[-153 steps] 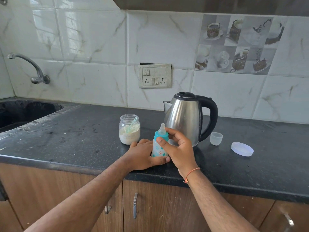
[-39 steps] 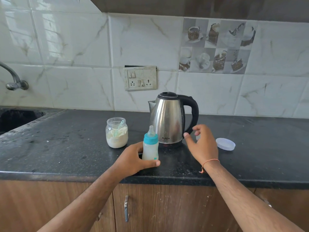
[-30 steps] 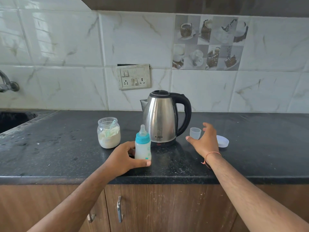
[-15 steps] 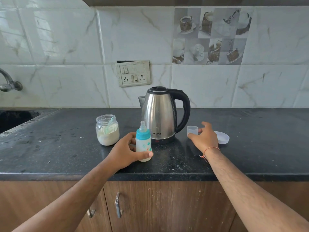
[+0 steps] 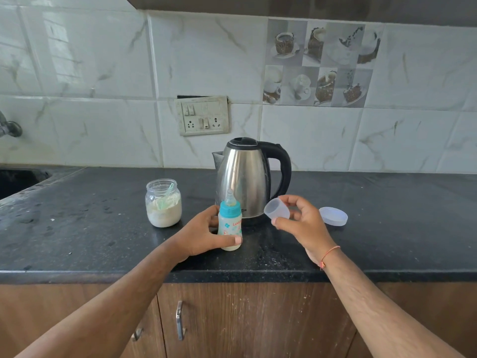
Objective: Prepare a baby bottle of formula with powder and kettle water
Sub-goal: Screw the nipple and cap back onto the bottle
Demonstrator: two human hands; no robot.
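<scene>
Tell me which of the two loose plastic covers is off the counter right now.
The clear dome cap, held tilted in the right hand beside the bottle. The flat white jar lid lies on the counter.

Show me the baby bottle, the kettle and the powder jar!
baby bottle (image 5: 229, 226): head view, on its printed body.
kettle (image 5: 244, 177): head view, on its steel side.
powder jar (image 5: 163, 205): head view, on its glass wall.

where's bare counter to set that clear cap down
Bare stretches: the black counter between the sink and the powder jar, and right of the white lid to the frame edge. Crowded: the middle, where jar, baby bottle in the left hand, kettle and the right hand holding the clear cap bunch together.
</scene>
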